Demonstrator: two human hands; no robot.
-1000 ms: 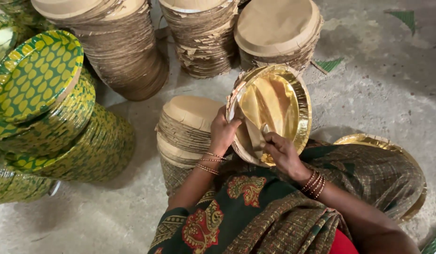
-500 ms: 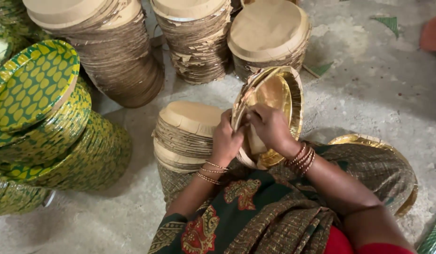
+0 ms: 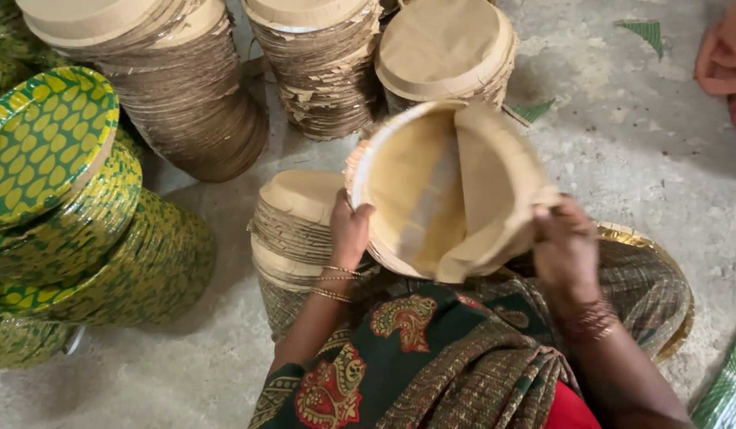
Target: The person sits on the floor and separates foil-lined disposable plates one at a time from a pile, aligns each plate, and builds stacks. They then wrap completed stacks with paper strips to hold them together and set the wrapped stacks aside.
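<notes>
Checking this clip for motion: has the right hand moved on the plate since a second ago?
Yes. The right hand has gone from the plate's middle to its right edge, away from the short plate stack beside the left hand.

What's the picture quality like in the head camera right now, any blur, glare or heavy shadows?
Head view: soft, even light with gentle shadows beside the plate stacks; the right hand and the brown sheet it pulls are slightly motion-blurred, while the left hand looks sharper; a pale sheen runs down the held plate; mild glare on the green patterned plates; edges bend a little.
</notes>
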